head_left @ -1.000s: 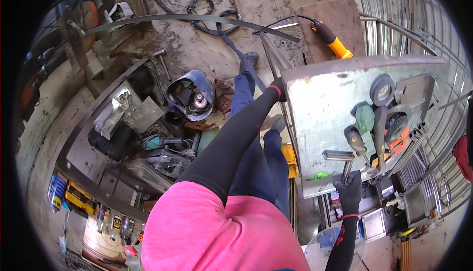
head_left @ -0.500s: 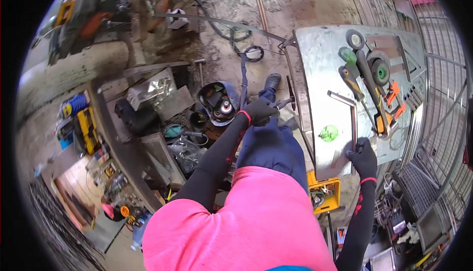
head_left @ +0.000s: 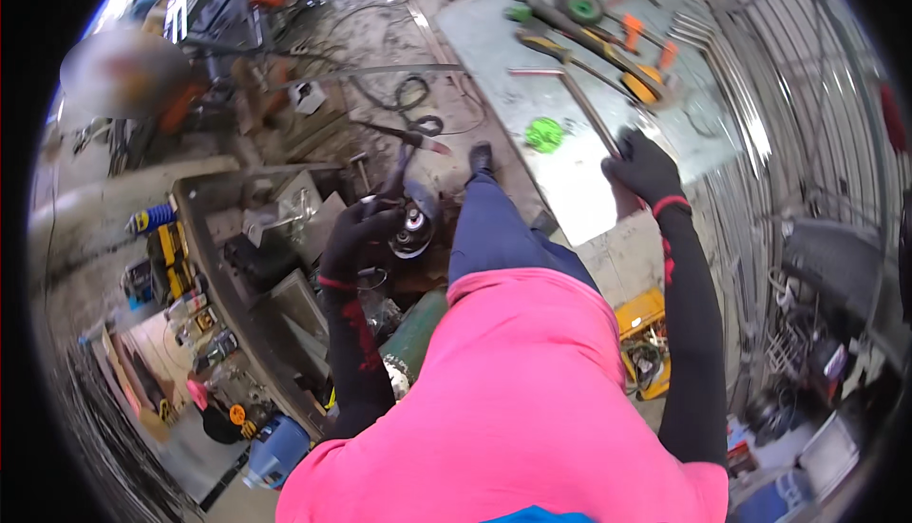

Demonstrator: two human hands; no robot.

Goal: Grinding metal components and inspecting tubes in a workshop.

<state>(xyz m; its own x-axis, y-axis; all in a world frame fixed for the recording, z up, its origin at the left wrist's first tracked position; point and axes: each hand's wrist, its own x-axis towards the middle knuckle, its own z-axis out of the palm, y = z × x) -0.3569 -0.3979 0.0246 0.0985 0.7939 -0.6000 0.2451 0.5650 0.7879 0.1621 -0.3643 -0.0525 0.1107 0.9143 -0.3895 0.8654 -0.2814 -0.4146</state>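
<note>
In my left hand, fingers closed, is a chipping hammer with a long, narrow, pointed head, one end reddish. It is held out to the left of the metal table, over the floor. My right hand, also in a dark glove, is closed around the near end of an L-shaped metal bar lying on the table. A bright green round piece lies left of the bar. Beyond it rest a yellow-and-black handled tool and an angle grinder-like tool with an orange-yellow part.
Left of my legs stands a tub holding cans. A cluttered bench runs along the left. Cables lie on the floor ahead. Near the table's close corner is a yellow box; metal bars line the right.
My left hand has swung left and back from the table edge, carrying the hammer away from it. My right hand still grips the bar. The whole view has shifted.
</note>
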